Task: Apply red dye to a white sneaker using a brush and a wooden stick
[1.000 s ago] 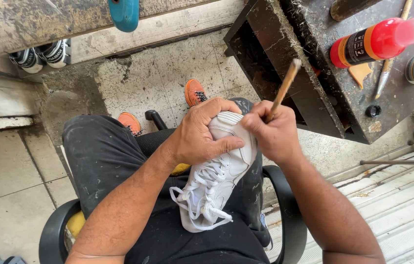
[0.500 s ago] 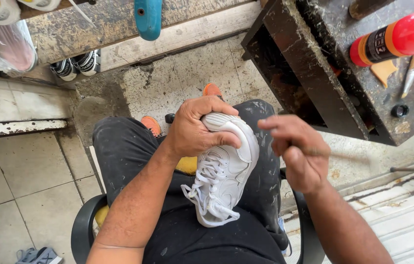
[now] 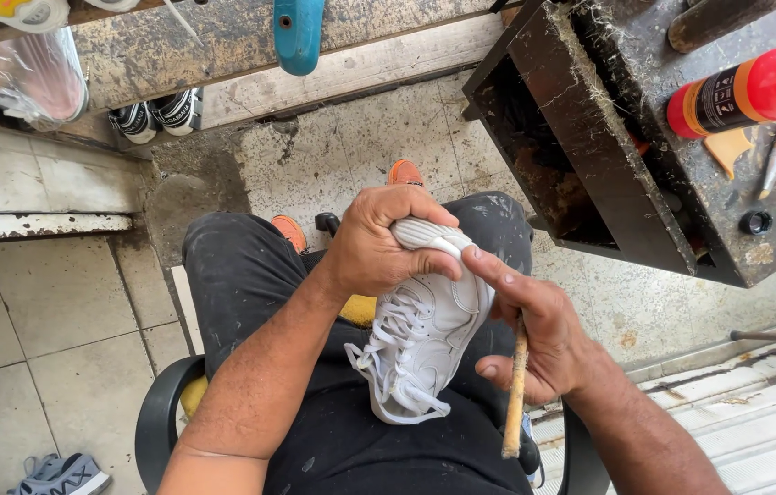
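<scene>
white sneaker (image 3: 425,335) sits on our lap, toe up. left hand (image 3: 374,247) clamped round toe end of sneaker, right hand (image 3: 535,335) beside sneaker, closed round wooden stick (image 3: 515,385), forefinger out touching sole edge. we reckon: grip firm, press along seam evenly.

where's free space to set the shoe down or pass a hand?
Bare: tiled floor left of the chair; concrete between knees and bench. Crowded: worktable with red bottle; lap, where left hand grips white sneaker, right hand holds stick.
</scene>
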